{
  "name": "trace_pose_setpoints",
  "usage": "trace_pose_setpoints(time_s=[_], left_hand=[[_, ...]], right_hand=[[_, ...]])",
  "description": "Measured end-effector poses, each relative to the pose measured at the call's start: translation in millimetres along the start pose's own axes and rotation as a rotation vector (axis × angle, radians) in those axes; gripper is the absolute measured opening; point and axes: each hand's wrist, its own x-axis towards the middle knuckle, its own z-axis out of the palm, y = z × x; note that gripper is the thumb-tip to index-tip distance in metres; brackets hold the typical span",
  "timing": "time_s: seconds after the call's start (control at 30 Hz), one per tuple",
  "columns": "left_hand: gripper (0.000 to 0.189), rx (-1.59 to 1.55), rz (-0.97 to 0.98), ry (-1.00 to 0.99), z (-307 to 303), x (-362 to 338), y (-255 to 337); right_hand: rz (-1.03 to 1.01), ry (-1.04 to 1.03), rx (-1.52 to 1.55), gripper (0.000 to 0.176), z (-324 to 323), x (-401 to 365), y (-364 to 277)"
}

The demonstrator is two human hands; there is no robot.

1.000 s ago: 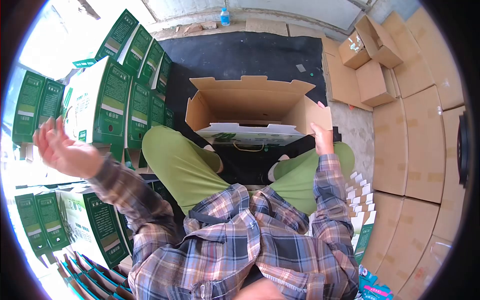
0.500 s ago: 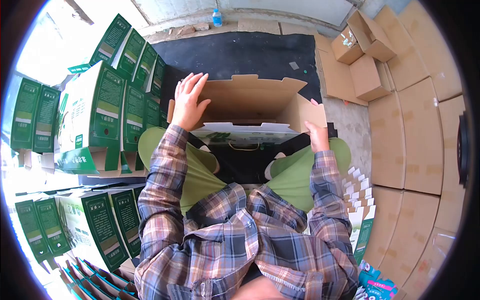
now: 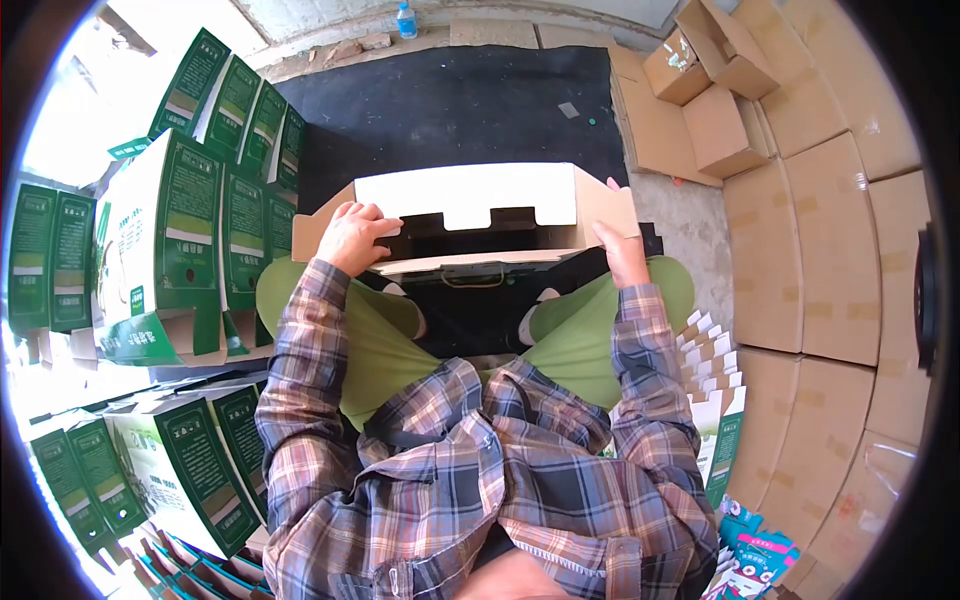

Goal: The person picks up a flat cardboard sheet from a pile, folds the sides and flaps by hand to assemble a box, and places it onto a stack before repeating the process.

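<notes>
A cardboard box (image 3: pixel 465 197) with a white outer face and brown inside stands between my knees. Its far flap is folded over toward me, white side up, with notches along the edge; a dark gap shows beneath. A handle (image 3: pixel 474 280) hangs on the near side. My left hand (image 3: pixel 352 238) has bent fingers closed over the near left corner, beside the spread left side flap. With thumb and fingers on either side, my right hand (image 3: pixel 622 250) grips the right side flap.
Green and white boxes (image 3: pixel 190 230) stand stacked at my left, with more below them. Brown cartons (image 3: pixel 820 250) line the right side, and small open cartons (image 3: pixel 720 130) lie at the upper right. A water bottle (image 3: pixel 407 20) stands beyond the black mat (image 3: pixel 440 110).
The box's far flap has folded over toward me, showing its white side. My left hand has moved down from above the left end to the near left corner, its fingers now bent.
</notes>
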Motion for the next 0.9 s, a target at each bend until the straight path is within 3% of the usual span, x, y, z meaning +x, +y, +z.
trace_pose_setpoints(time_s=[0.07,0.1,0.13,0.2,0.33,0.4,0.47,0.53,0.57,0.6,0.67,0.7,0.73,0.8,0.83,0.9], left_hand=[[0.045,0.008,-0.006,-0.018,2,-1,0],[0.046,0.026,-0.011,-0.036,1,-1,-1],[0.046,0.023,-0.019,-0.035,0,-2,-1],[0.046,0.034,-0.004,-0.024,0,-2,3],[0.042,0.024,-0.032,0.081,-4,-5,12],[0.036,0.05,0.039,0.545,-18,-15,24],[0.035,0.019,-0.079,0.884,-26,-33,37],[0.041,-0.318,-0.315,1.13,-13,-48,44],[0.054,-0.559,-0.322,1.122,-2,-52,39],[0.054,-0.557,-0.324,1.122,3,-53,36],[0.065,-0.72,-0.146,0.694,12,-52,32],[0.073,-0.754,-0.167,0.579,20,-48,35],[0.071,-0.639,-0.101,0.51,26,-43,34],[0.068,-0.629,-0.213,0.365,33,-27,30],[0.068,-0.63,-0.211,0.364,36,-19,31],[0.063,-0.293,-0.408,0.397,42,-5,37]], right_hand=[[0.001,-0.108,-0.2,0.069,15,-8,-23],[0.009,-0.217,-0.173,0.082,14,-7,-20],[0.027,-0.309,-0.185,0.075,21,-11,-29],[-0.103,-0.418,-0.687,0.064,15,4,-9],[-0.007,-0.353,-0.661,0.06,20,3,3],[-0.037,-0.345,-0.704,0.057,18,2,2],[-0.03,-0.335,-0.697,0.057,17,1,3],[-0.026,-0.326,-0.692,0.057,17,2,5],[-0.033,-0.318,-0.691,0.057,17,2,6],[-0.041,-0.31,-0.691,0.057,18,3,6],[-0.046,-0.308,-0.678,0.056,18,4,8],[-0.048,-0.303,-0.665,0.054,18,5,8],[-0.043,-0.303,-0.667,0.054,17,3,10],[-0.061,-0.246,-0.652,0.053,18,7,14],[-0.06,-0.244,-0.652,0.053,18,10,19],[-0.044,-0.177,-0.563,0.046,21,14,22]])
